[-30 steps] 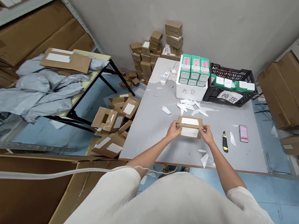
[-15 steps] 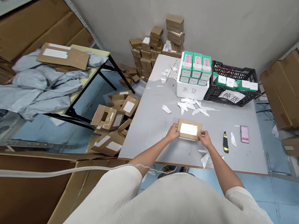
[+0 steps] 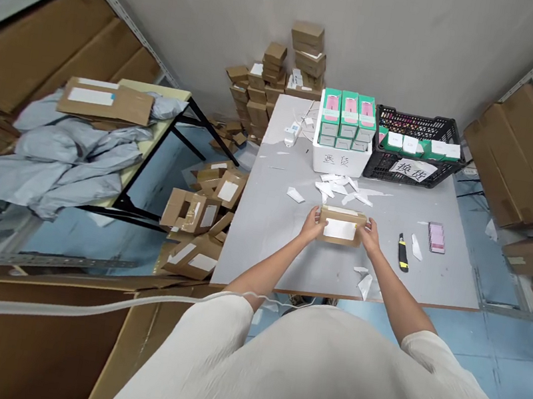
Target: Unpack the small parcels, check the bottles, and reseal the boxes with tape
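Between my two hands is a small brown cardboard box (image 3: 340,230) with a white label on the side facing me. My left hand (image 3: 313,224) grips its left end, the thumb lying over the front. At the opposite end, my right hand (image 3: 370,235) is closed on the box too. The box is tilted so that a narrow upper side shows. To the right of my right hand, a black and yellow utility knife (image 3: 403,253) lies on the grey table (image 3: 270,240). White paper scraps (image 3: 336,187) are scattered just beyond the box.
A white bin (image 3: 337,163) of green and pink boxes stands at the back beside a black crate (image 3: 411,162). A phone (image 3: 436,238) lies at right. Opened cartons (image 3: 203,216) are heaped left of the table; grey mailing bags (image 3: 76,156) cover a side table.
The box has been tipped, so its labelled side now leans toward me and another side shows above it. Both hands have shifted their hold slightly up its ends.
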`<state>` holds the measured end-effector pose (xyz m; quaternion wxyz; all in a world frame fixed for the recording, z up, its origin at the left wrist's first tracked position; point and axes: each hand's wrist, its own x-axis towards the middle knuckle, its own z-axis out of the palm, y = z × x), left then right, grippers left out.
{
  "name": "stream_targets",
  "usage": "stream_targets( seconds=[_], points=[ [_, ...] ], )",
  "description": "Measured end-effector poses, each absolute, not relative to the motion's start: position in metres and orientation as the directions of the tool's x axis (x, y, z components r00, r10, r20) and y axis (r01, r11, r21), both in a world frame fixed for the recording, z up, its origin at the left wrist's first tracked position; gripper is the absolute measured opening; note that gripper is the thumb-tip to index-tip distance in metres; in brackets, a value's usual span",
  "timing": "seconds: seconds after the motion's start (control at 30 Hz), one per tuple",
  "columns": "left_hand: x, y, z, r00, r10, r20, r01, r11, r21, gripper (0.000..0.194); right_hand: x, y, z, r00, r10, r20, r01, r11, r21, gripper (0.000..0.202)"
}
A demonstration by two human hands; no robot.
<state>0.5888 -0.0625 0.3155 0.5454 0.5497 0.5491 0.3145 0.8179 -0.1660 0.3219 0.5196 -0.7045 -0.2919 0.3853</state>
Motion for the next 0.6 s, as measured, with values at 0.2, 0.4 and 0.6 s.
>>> stream_targets(
  seconds=[0.2,0.4,0.6],
  points=[
    [0.583,-0.076,0.312,0.168,0.969,-0.183,0.413,0.099,0.905,0.060,0.820,-0.175,0.322,0.604,0.761,-0.236,0.092,-0.361,-0.928,0.080],
    [0.572,-0.077,0.314,0.151,0.976,-0.158,0.537,0.053,0.842,0.038,0.819,-0.179,0.322,0.626,0.766,-0.143,0.280,-0.392,-0.876,0.056],
    [0.573,-0.082,0.325,0.196,0.979,-0.059,0.523,-0.053,0.851,0.043,0.824,-0.177,0.322,0.639,0.768,-0.040,0.290,-0.289,-0.912,0.058]
  ],
)
